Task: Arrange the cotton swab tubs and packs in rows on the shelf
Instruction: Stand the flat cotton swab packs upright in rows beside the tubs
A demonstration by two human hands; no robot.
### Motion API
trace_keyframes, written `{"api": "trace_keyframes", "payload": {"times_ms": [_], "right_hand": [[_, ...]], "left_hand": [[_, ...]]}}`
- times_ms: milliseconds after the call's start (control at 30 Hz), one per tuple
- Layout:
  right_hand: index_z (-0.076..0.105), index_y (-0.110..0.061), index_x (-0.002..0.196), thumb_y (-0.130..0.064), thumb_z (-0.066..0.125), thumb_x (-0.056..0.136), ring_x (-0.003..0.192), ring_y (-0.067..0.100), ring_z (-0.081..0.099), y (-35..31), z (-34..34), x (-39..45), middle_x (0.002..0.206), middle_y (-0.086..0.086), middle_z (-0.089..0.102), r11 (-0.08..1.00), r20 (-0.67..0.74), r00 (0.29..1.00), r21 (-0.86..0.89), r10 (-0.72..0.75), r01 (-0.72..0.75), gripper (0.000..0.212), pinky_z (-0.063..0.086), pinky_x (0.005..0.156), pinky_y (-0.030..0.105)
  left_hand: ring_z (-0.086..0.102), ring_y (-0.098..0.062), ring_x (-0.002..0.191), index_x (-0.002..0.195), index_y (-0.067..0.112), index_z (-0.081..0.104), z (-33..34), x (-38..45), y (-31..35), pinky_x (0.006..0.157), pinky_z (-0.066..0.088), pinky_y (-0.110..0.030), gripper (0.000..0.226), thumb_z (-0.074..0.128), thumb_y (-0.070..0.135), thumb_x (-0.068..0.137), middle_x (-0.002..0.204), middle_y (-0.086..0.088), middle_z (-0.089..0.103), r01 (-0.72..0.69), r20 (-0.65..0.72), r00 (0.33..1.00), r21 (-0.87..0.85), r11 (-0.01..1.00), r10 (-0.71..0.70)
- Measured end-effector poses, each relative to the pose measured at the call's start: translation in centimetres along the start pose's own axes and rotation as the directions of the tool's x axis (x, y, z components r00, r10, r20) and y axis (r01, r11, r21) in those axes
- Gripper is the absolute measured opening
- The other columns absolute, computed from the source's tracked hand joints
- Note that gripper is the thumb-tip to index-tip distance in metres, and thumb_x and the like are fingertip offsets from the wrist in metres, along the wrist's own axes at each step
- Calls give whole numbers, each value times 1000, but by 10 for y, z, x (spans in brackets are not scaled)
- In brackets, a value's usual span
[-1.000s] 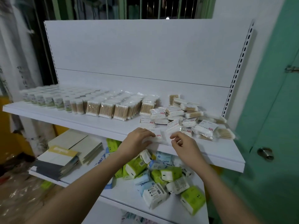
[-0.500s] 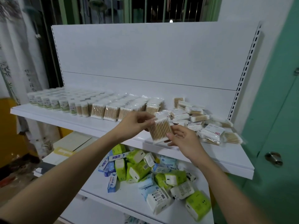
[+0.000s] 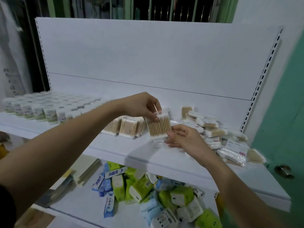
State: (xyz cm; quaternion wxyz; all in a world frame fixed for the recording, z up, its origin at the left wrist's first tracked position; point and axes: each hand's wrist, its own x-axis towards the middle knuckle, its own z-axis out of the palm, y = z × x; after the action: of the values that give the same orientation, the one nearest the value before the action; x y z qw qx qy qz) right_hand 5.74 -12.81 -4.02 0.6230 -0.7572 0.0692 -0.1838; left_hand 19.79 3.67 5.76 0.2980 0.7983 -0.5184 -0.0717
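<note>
Nearest the viewer, the lower shelf [image 3: 79,204] carries a loose heap of soft green, white and blue tissue packs [image 3: 143,190], with flat card stock [image 3: 85,173] to its left. Above it, both bare forearms reach over the white metal upper shelf [image 3: 115,150]. The right hand [image 3: 182,137], fingers curled, pinches the lower edge of a clear film swab pack [image 3: 158,127] filled with straight wooden-stemmed cotton swabs; the left hand [image 3: 141,106] pinches its top edge from above. The pack is upright, held just over the shelf at the right end of the standing row of packs [image 3: 125,125].

Compared with half a second ago, the pack has been carried up and back toward that row, and the left hand has shifted from its side to its top.

Farther left stand rows of round translucent swab tubs [image 3: 42,109]. To the right lies an unsorted pile of packs [image 3: 218,135], partly hidden by the right wrist. Behind rise the smooth white back panel [image 3: 148,60] and a slotted upright [image 3: 263,74]; a green door [image 3: 289,112] flanks the right.
</note>
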Motion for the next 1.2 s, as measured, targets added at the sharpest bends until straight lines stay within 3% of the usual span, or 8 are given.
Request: {"api": "trace_keyframes", "payload": {"times_ms": [100, 233, 367, 433, 600, 833, 1033, 1200], "right_hand": [[65, -20, 99, -24, 62, 96, 91, 18, 67, 7, 3, 27, 100, 2, 67, 939, -148, 982, -339, -121, 65, 6, 56, 75, 26], [64, -23, 97, -26, 56, 96, 97, 12, 56, 12, 7, 58, 102, -6, 61, 622, -151, 929, -776, -338, 100, 9, 44, 78, 27], [64, -23, 116, -42, 50, 96, 118, 21, 49, 14, 23, 81, 122, 0, 57, 292, 23, 979, -953, -204, 84, 32, 44, 95, 40], [60, -25, 127, -53, 45, 96, 127, 25, 43, 18, 30, 91, 133, 2, 52, 184, 67, 992, -979, -103, 85, 44, 40, 103, 45], [55, -40, 133, -68, 35, 92, 143, 28, 20, 34, 36, 102, 155, -3, 29, 168, 25, 983, -986, 180, -6, 53, 14, 116, 53], [53, -39, 133, -66, 41, 93, 146, 22, 15, 40, 32, 89, 159, -9, 19, 280, 8, 977, -959, 213, -53, 50, 17, 118, 50], [53, -35, 132, -64, 41, 93, 144, 23, 16, 37, 32, 86, 159, -8, 20, 271, 17, 975, -962, 222, -45, 49, 22, 116, 50], [53, -35, 132, -65, 42, 93, 143, 24, 18, 36, 32, 88, 157, -7, 21, 261, 23, 971, -964, 238, -41, 50, 25, 115, 50]], "left_hand": [[68, -15, 82, 96, 19, 68, -11, 19, -21, 75, 53, -28, 17, 76, 16, 81, 85, 6, 72, -11, -120, 992, 95, 995, 23], [60, -12, 88, 106, 18, 66, -10, 52, -50, 71, 42, -22, 20, 69, 17, 86, 98, 4, 67, -10, -225, 972, 223, 975, 62], [57, -15, 92, 111, 15, 64, -4, 86, -76, 77, 41, -25, 22, 65, 17, 89, 105, -1, 67, -3, -210, 976, 273, 962, 63], [55, -15, 92, 113, 15, 64, 0, 102, -84, 77, 39, -25, 23, 61, 15, 91, 108, -2, 66, -20, -170, 982, 332, 943, 80], [57, -20, 102, 119, 14, 64, 7, 128, -92, 83, 43, -27, 27, 58, 11, 93, 117, -5, 63, -48, -22, 998, 446, 894, 65], [58, -25, 109, 119, 15, 65, 34, 142, -100, 90, 49, -33, 29, 63, 18, 90, 118, -7, 62, -60, 127, 992, 495, 867, -4], [56, -26, 106, 120, 10, 59, 52, 143, -104, 83, 45, -32, 34, 60, 21, 87, 120, -9, 60, -91, 148, 989, 543, 834, 12], [54, -25, 104, 124, 12, 50, 58, 140, -104, 86, 48, -37, 67, 82, 35, 70, 116, -7, 52, -105, 197, 980, 581, 807, -14]]}}
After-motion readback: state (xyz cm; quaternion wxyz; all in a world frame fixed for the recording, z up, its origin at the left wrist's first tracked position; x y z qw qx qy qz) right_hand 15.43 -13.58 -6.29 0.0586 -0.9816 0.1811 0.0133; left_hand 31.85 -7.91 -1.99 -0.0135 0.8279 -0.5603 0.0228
